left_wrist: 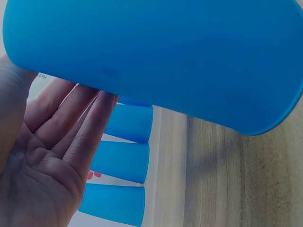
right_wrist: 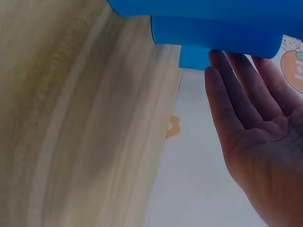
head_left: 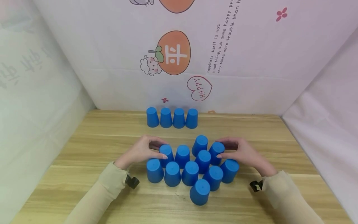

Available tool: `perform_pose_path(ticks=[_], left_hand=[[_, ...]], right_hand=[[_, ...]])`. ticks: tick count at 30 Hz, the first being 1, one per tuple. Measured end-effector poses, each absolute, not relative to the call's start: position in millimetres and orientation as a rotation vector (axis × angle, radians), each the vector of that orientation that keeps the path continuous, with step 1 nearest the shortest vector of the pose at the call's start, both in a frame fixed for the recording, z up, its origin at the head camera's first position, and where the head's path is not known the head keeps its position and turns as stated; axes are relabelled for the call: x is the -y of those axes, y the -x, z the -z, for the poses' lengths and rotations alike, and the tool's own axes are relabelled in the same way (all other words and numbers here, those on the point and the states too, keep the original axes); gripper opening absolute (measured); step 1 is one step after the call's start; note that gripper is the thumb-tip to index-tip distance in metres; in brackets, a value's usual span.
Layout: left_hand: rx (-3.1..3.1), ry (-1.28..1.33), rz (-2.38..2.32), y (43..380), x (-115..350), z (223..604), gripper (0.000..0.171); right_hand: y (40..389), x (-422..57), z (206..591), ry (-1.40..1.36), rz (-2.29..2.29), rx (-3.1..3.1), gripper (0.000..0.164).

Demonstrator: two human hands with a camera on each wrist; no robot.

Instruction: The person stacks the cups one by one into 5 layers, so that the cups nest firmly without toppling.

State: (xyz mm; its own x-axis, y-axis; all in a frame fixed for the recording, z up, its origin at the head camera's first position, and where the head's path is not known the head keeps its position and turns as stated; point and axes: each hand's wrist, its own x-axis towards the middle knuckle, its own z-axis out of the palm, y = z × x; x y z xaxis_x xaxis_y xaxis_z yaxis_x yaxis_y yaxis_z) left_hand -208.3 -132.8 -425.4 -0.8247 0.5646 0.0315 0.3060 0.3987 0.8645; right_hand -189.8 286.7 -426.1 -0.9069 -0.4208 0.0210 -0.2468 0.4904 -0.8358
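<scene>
My left hand grips an upside-down blue cup, thumb in front and fingers behind. A large blue cup surface covers much of the left wrist view, hiding the left fingertips. On the other side, my right hand holds another inverted blue cup between thumb and fingers. In the right wrist view the right fingers reach to a cup's side. Around and between the hands stand several more inverted blue cups, among them a middle one and the nearest one.
Farther back, a row of several inverted blue cups, one at its left end, stands near the wooden table's back edge. A printed white cloth rises behind it, with white cloth at both sides.
</scene>
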Motion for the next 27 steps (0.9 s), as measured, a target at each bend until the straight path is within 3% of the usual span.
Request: perform_pose_path(ticks=[12,27], left_hand=[[-2.391,-0.785,-1.393,210,133,426,0.045],[-2.400,-0.763,-1.397,209,132,426,0.045]], right_hand=[[194,-287,427,0.543,1.443,-2.547,0.044],[233,-282,409,0.433,1.371,-2.680,0.053]])
